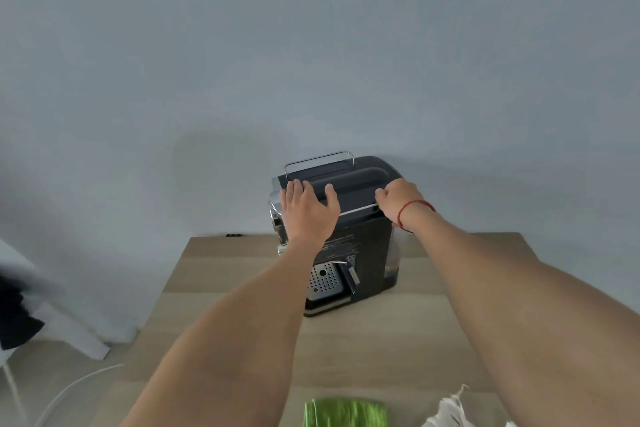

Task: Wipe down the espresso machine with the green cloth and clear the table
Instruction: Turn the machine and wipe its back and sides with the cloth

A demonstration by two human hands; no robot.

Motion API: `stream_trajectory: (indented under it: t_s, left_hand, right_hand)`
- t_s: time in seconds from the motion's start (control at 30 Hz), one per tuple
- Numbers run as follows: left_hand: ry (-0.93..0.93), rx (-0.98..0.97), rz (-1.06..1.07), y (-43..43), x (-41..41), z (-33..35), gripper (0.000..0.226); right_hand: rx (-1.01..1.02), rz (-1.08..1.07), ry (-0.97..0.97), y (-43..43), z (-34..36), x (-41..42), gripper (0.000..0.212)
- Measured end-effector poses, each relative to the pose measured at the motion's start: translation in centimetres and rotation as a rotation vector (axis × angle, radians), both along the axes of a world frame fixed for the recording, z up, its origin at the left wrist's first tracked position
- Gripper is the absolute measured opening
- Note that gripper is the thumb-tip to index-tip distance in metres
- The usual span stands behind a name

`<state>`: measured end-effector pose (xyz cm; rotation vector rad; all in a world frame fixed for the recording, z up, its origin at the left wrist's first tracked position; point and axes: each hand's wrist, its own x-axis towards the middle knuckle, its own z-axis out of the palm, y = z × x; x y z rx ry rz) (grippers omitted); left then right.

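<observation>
Fingers of left hand flat on espresso machine, right hand curled over its edge; looks heavy, slick, best held by both sides.

Soft, cool, even light, fairly bright, with no harsh glare. A faint broad shadow lies on the wall up-left of the left grip, and a paler one lies right of the right grip. Thin highlights run along the espresso machine's chrome trim between the grips. The worktop edges bow with wide-angle distortion. Nearer the person than both grips, the green cloth is motion-smeared.
</observation>
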<state>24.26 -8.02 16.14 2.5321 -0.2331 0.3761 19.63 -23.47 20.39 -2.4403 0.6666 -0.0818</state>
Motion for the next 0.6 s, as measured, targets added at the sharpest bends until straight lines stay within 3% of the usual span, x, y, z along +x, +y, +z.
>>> stream_trajectory:
  t_s: [0.2,0.47,0.6]
  left_hand:
    - [-0.109,-0.051,-0.144,2.1,3.0,0.0,0.042]
    - [-0.162,-0.071,-0.275,4.0,5.9,-0.4,0.039]
    - [-0.064,0.015,-0.235,3.8,5.6,-0.2,0.041]
  right_hand:
    - [-0.019,0.006,-0.024,1.4,-0.3,1.0,0.039]
    - [-0.014,-0.016,-0.04,2.9,-1.3,2.4,0.041]
    - [0.037,-0.063,-0.081,3.9,-1.2,1.4,0.042]
